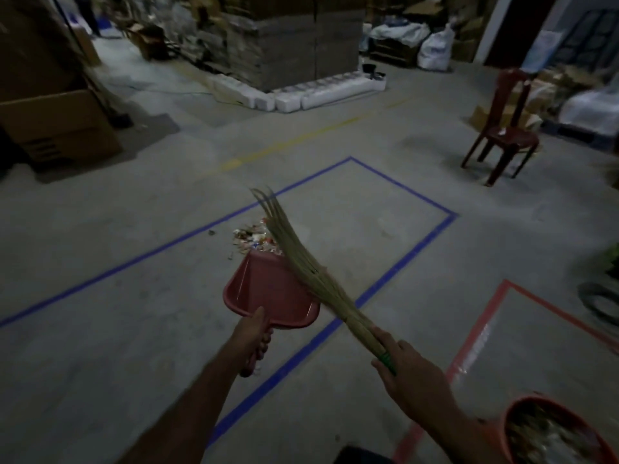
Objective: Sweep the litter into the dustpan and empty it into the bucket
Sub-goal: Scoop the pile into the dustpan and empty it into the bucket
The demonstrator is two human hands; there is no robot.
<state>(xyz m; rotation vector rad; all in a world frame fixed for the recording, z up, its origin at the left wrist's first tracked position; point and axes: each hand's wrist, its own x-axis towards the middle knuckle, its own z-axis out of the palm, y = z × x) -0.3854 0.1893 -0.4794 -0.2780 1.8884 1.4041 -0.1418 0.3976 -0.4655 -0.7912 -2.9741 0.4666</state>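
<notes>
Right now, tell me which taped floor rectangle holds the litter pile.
The blue-taped rectangle: the litter pile lies inside it, at the dustpan mouth. The red-taped rectangle surrounds the bucket.

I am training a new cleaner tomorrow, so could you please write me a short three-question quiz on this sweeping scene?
1. True or false: the litter pile lies inside the blue tape rectangle.
2. Which of the hands holds the dustpan? A) left B) right C) neither
3. Fill in: the bucket sits at the frame's bottom ____ corner, inside the red tape outline.

Key
1. True; it sits at the dustpan's front lip.
2. A; the left hand grips its handle, while the right hand grips the broom.
3. Right.
</notes>
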